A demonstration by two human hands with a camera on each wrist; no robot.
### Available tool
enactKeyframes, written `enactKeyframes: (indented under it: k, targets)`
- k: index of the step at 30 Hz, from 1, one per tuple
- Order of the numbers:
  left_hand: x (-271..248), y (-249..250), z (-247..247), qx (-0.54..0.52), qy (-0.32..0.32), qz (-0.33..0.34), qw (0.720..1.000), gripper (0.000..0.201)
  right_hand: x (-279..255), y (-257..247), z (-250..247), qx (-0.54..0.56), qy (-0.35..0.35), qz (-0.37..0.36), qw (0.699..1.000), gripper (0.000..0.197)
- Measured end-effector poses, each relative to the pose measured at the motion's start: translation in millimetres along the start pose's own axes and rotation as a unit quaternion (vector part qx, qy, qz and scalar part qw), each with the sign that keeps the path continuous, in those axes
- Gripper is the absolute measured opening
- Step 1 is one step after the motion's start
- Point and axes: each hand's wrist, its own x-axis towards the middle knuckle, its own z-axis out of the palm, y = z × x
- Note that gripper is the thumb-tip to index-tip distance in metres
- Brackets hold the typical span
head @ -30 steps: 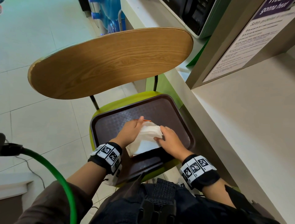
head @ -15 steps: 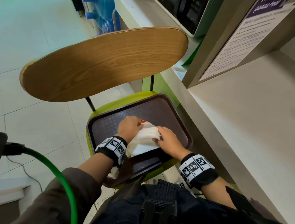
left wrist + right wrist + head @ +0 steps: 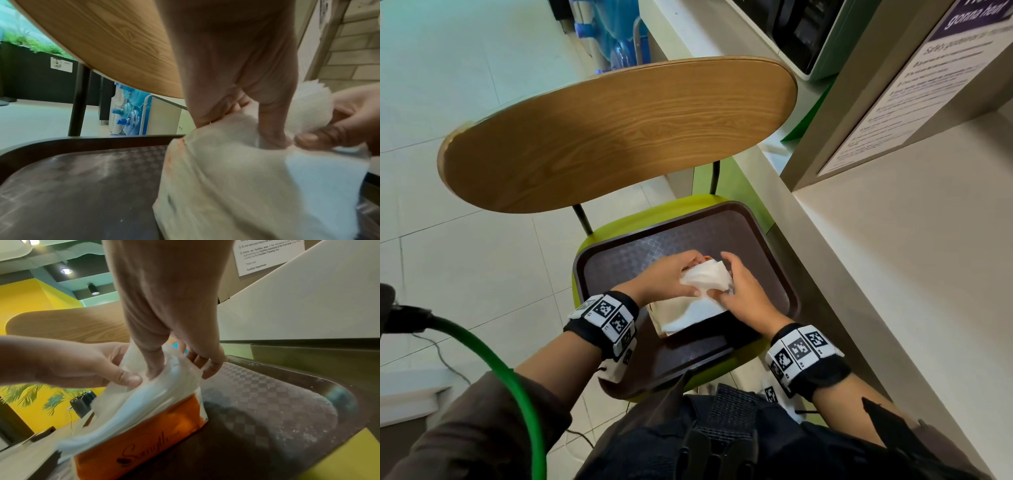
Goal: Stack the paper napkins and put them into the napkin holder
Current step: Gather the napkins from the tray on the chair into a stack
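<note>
Both hands, left hand (image 3: 667, 278) and right hand (image 3: 743, 294), pinched the napkins (image 3: 707, 278); only the right wrist view revealed an orange pack (image 3: 144, 439), possibly the holder.

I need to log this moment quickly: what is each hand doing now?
Left hand: pinches the napkins.
Right hand: grips the same napkins.

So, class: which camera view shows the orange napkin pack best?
The right wrist view: the orange napkin pack shows its printed side on the tray. The head view shows only an orange sliver behind the hands; the left wrist view shows faint orange along its pale wrapper.
</note>
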Motion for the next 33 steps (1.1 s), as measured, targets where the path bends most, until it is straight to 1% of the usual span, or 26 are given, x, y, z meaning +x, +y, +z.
enactKeyframes:
  k: [1,3,5,7,8,9,11,12,14,17,18,20,23,25,27,30,31,33]
  targets:
    - [0.4,-3.3,2.3,-0.003,0.006,0.01,1.0,0.046,1.2,0.1,-0.1,-0.011,-0.005,0.004,1.0,0.062]
    - [-0.3,-5.8,4.4,-0.01,0.009,0.013,1.0,0.048,2.2,1.1,-0.7,-0.056,-0.002,0.003,0.998,0.046]
    - [-2.0,-6.2,2.9,0.006,-0.015,-0.001,1.0,0.061,2.1,3.3,-2.4,-0.079,0.01,-0.011,0.997,0.041]
    - [-4.4,-6.2,-0.9,0.041,-0.042,-0.009,0.998,0.073,1.3,4.9,-4.5,-0.069,0.021,-0.042,0.997,0.042]
    - [-5.8,-5.0,-3.7,0.058,-0.049,-0.007,0.997,0.07,0.3,4.6,-6.3,-0.053,0.021,-0.058,0.997,0.042]
    - [-6.6,-3.6,-6.5,0.066,-0.049,-0.006,0.997,0.059,-0.9,4.7,-8.6,-0.033,0.016,-0.07,0.997,0.044]
    - [-8.4,2.1,-13.9,0.058,-0.045,-0.016,0.997,0.031,-3.2,5.2,-14.0,0.021,0.0,-0.081,0.997,0.043]
    - [-9.6,5.2,-17.6,0.045,-0.046,-0.026,0.998,0.025,-5.5,3.7,-16.9,0.057,-0.007,-0.076,0.995,0.04]
    - [-11.3,10.5,-23.9,0.004,-0.045,-0.037,0.998,0.024,-8.3,-0.6,-22.1,0.128,-0.015,-0.05,0.99,0.037]
    - [-14.0,20.2,-31.0,-0.091,-0.043,-0.061,0.993,0.033,-7.7,-7.8,-29.3,0.211,0.001,-0.022,0.977,0.034]
    - [-14.9,24.6,-32.8,-0.126,-0.04,-0.069,0.989,0.036,-7.2,-10.2,-32.0,0.248,0.005,-0.009,0.969,0.031]
    - [-15.7,34.1,-35.9,-0.184,-0.027,-0.075,0.98,0.039,-7.5,-15.2,-38.4,0.344,0.005,0.018,0.939,0.027]
    - [-16.5,50.2,-40.9,-0.276,-0.005,-0.079,0.958,0.037,-12.2,-23.7,-51.3,0.485,-0.014,0.043,0.873,0.022]
    - [-15.3,59.5,-42.0,-0.327,0.01,-0.077,0.942,0.037,-17.7,-27.7,-61.6,0.547,-0.027,0.039,0.836,0.019]
    - [-11.3,68.8,-39.9,-0.359,0.03,-0.07,0.93,0.043,-24.8,-29.7,-73.5,0.586,-0.033,0.039,0.809,0.022]
    - [0.9,89.6,-30.7,-0.396,0.063,-0.063,0.914,0.05,-38.5,-30.1,-95.8,0.615,-0.02,0.061,0.786,0.028]
    - [5.6,101.1,-26.3,-0.395,0.068,-0.057,0.915,0.051,-43.7,-29.9,-104.5,0.618,-0.015,0.061,0.783,0.031]
    - [15.9,127.5,-15.1,-0.38,0.064,-0.035,0.922,0.048,-55.4,-27.7,-121.2,0.603,0.0,0.053,0.796,0.036]
